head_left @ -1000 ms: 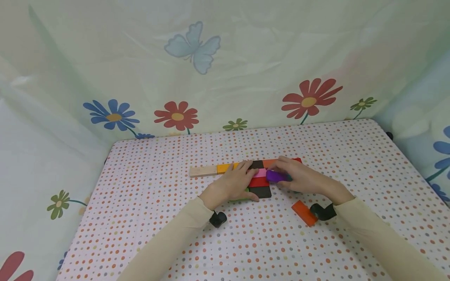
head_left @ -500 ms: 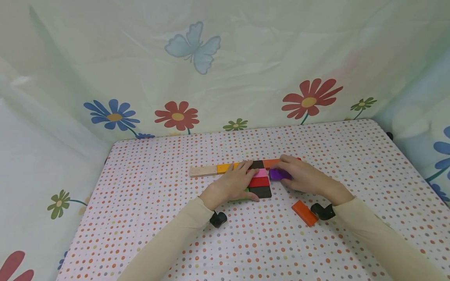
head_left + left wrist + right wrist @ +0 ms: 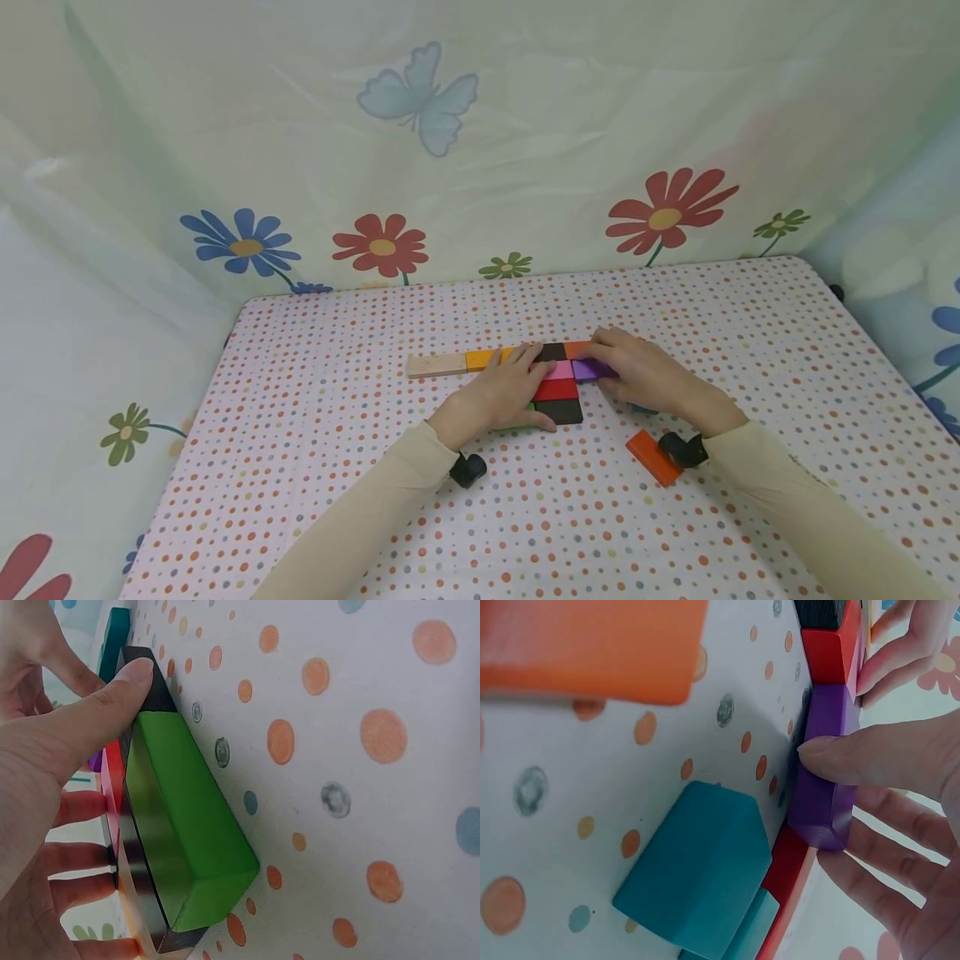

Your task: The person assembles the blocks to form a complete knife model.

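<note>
Coloured rectangular blocks lie flat, side by side, mid-table. My left hand (image 3: 491,398) rests over them with fingers spread, its thumb on a black block (image 3: 558,412) beside a green block (image 3: 187,817). Past the black one come a red block (image 3: 557,389) and a pink block (image 3: 558,370). My right hand (image 3: 648,379) pinches a purple block (image 3: 825,769) between thumb and fingers, its end right at the pink and red blocks. The purple block lies along the near side of the back row, where an orange block (image 3: 577,350) shows. Parts of the layout are hidden under both hands.
The back row runs left through a second black block (image 3: 553,352) and a yellow block (image 3: 478,360) to a plain wooden block (image 3: 437,365). A teal block (image 3: 697,870) lies below my right hand. A loose orange-red block (image 3: 654,457) lies near the right wrist camera.
My right hand has set the purple block down from a tilt and slid it snug against the pink block and back row. The left hand has stayed in place.
</note>
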Tool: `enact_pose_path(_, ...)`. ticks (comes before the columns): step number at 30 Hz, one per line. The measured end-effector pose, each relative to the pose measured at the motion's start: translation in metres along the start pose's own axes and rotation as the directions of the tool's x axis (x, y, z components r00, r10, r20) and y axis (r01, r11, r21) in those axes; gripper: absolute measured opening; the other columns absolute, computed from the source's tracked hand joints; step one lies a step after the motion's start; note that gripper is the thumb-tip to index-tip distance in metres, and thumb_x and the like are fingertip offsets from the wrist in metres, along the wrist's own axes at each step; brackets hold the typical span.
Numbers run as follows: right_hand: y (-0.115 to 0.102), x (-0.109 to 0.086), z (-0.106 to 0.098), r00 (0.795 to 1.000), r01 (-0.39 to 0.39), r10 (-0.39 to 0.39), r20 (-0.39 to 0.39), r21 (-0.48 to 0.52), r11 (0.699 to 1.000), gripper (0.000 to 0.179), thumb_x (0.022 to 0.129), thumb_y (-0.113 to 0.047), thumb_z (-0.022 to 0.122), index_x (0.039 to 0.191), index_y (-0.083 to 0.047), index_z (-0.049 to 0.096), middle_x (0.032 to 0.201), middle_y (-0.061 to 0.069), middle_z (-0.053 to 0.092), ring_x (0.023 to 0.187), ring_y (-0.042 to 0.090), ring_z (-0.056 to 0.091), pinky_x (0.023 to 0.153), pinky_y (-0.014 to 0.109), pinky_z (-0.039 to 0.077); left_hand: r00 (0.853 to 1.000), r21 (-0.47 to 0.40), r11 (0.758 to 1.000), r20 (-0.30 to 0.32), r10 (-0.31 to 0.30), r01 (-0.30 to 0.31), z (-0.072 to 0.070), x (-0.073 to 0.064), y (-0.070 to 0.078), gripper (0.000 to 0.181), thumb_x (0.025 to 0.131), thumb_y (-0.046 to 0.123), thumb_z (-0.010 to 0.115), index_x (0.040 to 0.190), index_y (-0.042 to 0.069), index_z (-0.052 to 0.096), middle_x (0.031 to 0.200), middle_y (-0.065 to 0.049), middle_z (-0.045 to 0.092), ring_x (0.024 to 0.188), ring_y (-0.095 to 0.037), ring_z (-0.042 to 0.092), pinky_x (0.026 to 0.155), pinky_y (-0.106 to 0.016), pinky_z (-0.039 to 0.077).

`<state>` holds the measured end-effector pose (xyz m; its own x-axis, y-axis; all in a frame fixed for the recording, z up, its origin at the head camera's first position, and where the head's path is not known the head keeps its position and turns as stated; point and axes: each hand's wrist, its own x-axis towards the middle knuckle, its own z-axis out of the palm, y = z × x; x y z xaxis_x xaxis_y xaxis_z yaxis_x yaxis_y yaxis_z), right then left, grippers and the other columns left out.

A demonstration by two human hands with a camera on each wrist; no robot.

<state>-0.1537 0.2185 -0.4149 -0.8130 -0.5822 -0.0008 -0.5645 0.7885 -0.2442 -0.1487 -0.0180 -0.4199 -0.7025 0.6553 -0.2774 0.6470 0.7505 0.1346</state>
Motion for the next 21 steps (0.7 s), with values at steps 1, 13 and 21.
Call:
enact_pose_path(1, 0.0001, -0.0001, 0.0003, 1.0, -0.001, 0.002, -0.003, 0.002, 1.0, 0.043, 0.085, -0.001, 0.084, 0.127, 0.0, 0.071, 0.121, 0.021, 0.065, 0.112, 0.039, 0.064, 0.095, 0.059, 0.055, 1.0, 0.0, 1.0, -0.001, 0.001, -0.001, 0.0003, 0.0001, -0.0001, 0.094, 0.094, 0.068, 0.063, 0.166, 0.017, 0.032, 0.173, -0.012, 0.019, 0.159, -0.027, 0.019, 0.125, -0.055, 0.022)
enact_pose_path(13, -0.0019, -0.0034, 0.0017, 0.999, -0.005, 0.004, -0.044, -0.043, 0.999, 0.046, 0.083, -0.001, 0.086, 0.126, 0.004, 0.071, 0.127, 0.028, 0.064, 0.116, 0.044, 0.064, 0.092, 0.058, 0.056, 1.0, -0.019, 1.0, -0.007, -0.001, 0.001, 0.0021, 0.0021, -0.0011, 0.093, 0.094, 0.068, 0.065, 0.166, 0.017, 0.032, 0.173, -0.011, 0.019, 0.159, -0.026, 0.019, 0.126, -0.054, 0.021)
enact_pose_path(21, -0.0023, -0.0049, 0.0029, 0.996, 0.04, -0.045, -0.071, -0.068, 0.997, 0.04, 0.08, 0.001, 0.088, 0.117, 0.005, 0.074, 0.114, 0.022, 0.066, 0.105, 0.038, 0.067, 0.087, 0.053, 0.06, 1.0, -0.039, 0.999, -0.005, -0.005, 0.005, 0.0009, 0.0008, -0.0004, 0.093, 0.094, 0.066, 0.066, 0.165, 0.017, 0.033, 0.173, -0.012, 0.019, 0.159, -0.027, 0.019, 0.126, -0.055, 0.02)
